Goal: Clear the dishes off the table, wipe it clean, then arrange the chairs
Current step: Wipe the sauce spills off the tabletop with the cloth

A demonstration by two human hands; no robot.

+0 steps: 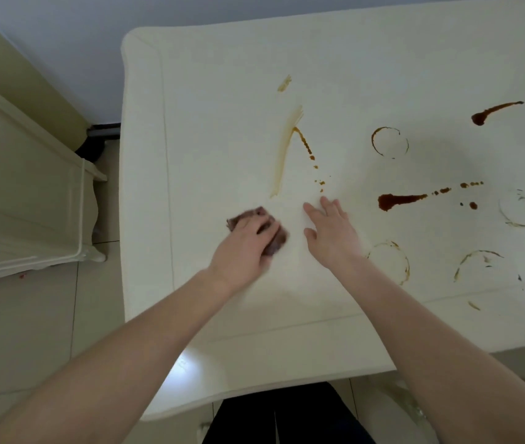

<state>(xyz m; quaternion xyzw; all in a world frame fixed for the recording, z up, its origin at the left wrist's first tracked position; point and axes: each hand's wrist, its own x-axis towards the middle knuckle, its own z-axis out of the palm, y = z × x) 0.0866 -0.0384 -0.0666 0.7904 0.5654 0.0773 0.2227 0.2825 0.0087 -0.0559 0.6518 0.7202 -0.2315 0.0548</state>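
While we lean over the near edge of the cream-white desk [190,91], our left hand [245,248] presses flat, fingers curled lightly, on a crumpled dark purple-brown cloth [274,241] near the desk's left edge. Our right hand [331,232] rests just beside it, fingers spread on the surface. Farther out lie brown sauce streaks [399,200] and faint ring marks [389,142].

No readable text, label, brand, number or sign is showing anywhere in the head view.
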